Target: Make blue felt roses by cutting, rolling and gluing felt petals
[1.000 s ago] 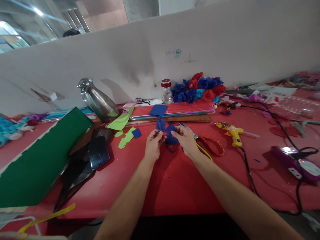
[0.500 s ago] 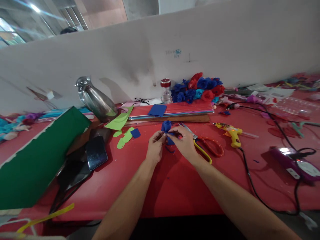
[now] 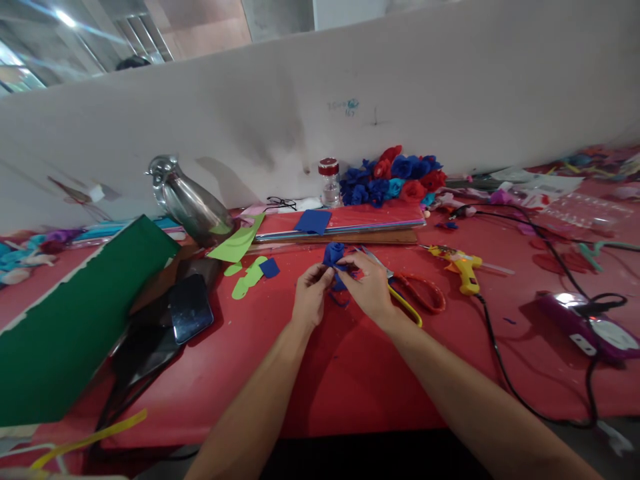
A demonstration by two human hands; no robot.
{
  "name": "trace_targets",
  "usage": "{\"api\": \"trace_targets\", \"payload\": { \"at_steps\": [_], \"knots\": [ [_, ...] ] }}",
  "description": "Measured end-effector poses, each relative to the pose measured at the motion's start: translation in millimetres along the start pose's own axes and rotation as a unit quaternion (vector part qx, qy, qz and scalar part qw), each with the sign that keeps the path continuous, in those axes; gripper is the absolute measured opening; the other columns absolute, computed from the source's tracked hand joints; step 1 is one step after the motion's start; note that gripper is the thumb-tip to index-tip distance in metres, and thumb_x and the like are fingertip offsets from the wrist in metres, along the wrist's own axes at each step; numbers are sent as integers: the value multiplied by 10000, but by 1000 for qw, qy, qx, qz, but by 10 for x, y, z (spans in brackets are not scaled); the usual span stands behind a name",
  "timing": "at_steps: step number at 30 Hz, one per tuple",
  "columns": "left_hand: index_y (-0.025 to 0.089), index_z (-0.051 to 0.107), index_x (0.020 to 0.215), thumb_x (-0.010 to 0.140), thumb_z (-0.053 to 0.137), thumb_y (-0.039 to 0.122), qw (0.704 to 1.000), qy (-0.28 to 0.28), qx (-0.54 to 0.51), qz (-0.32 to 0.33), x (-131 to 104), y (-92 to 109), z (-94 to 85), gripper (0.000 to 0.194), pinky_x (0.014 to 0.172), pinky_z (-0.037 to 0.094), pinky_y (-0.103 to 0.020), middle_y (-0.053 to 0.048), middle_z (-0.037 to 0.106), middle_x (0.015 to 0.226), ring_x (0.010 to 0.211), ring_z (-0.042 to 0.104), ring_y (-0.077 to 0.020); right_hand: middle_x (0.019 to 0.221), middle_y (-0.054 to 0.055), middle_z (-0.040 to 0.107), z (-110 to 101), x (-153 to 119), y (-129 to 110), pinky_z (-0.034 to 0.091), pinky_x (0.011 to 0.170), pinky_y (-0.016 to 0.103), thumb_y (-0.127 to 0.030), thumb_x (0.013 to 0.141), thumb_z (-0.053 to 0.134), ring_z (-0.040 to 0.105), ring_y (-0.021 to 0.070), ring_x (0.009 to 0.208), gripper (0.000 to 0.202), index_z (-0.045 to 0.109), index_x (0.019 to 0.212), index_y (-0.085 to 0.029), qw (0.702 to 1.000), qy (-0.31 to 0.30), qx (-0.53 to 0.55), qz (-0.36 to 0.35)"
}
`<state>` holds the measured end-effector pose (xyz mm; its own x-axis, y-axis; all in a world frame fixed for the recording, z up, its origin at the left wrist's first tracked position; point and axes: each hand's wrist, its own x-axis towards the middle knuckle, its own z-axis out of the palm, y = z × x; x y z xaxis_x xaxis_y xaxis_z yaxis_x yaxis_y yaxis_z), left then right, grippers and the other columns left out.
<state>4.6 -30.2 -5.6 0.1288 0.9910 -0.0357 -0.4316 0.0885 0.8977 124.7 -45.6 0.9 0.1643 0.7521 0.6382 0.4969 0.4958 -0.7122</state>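
Both hands meet over the red table around a small blue paper flower (image 3: 334,253). My left hand (image 3: 311,290) pinches the flower's base from the left, its fingers closed. From the right, my right hand (image 3: 369,283) has its thumb and forefinger closed at the same base. Blue scraps show between and below the hands on the tabletop. Scissors with red and yellow handles (image 3: 423,293) lie just right of my right hand, partly hidden by it. A square blue paper piece (image 3: 269,268) and light green cut shapes (image 3: 254,272) lie to the left.
A yellow glue gun (image 3: 469,273) and a purple power box (image 3: 583,327) with black cables are on the right. Behind stand a jar (image 3: 330,187), blue and red flowers (image 3: 395,177) and stacked sheets (image 3: 350,223). Leftward are a phone (image 3: 191,310), metal jug (image 3: 193,203) and green board (image 3: 85,320).
The camera view has shifted slightly. Both hands keep their hold at the flower's base, and the flower head appears turned a little.
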Motion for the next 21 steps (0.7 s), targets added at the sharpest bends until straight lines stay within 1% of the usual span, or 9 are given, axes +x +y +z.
{"api": "trace_targets", "payload": {
  "at_steps": [4, 8, 11, 14, 18, 21],
  "knots": [
    [154, 663, 703, 579, 790, 308, 1000, 8, -1, 7, 17, -34, -21, 234, 596, 418, -184, 33, 605, 635, 567, 508, -55, 775, 30, 671, -13, 12, -18, 490, 710, 318, -161, 773, 585, 612, 180, 734, 83, 650, 779, -212, 1000, -13, -16, -16],
    [158, 675, 667, 558, 804, 276, 999, 9, -30, 11, 36, -36, -34, 206, 591, 424, -172, 29, 625, 620, 565, 524, -52, 763, 27, 659, -25, 18, -61, 489, 708, 313, -163, 778, 587, 606, 175, 724, 71, 635, 782, -215, 999, -16, -26, -31],
    [170, 680, 664, 523, 817, 235, 997, 3, -74, 0, 39, 2, -32, 207, 613, 445, -176, 25, 653, 659, 590, 554, -58, 782, 30, 652, -59, 8, -141, 488, 700, 311, -173, 787, 580, 597, 168, 714, 68, 618, 824, -215, 997, -11, -8, -74],
    [168, 666, 633, 514, 807, 182, 995, -10, -99, -3, 40, 32, -39, 185, 592, 446, -170, 29, 648, 638, 566, 547, -52, 814, 37, 645, -106, -13, -225, 489, 723, 330, -146, 790, 533, 598, 174, 750, 135, 595, 889, -215, 993, -6, 26, -115],
    [166, 637, 590, 477, 792, 130, 995, -19, -100, -23, 40, 31, -63, 195, 586, 456, -166, 39, 639, 597, 543, 546, -49, 799, 42, 624, -139, -32, -272, 488, 708, 342, -128, 792, 487, 597, 181, 758, 139, 572, 864, -212, 992, 28, 55, -112],
    [179, 624, 583, 443, 791, 115, 994, -23, -95, -38, 28, 25, -79, 226, 619, 479, -182, 52, 643, 599, 553, 560, -58, 784, 40, 612, -143, -42, -280, 486, 678, 339, -124, 783, 483, 587, 179, 733, 143, 565, 857, -216, 991, 27, 58, -116]
  ]
}}
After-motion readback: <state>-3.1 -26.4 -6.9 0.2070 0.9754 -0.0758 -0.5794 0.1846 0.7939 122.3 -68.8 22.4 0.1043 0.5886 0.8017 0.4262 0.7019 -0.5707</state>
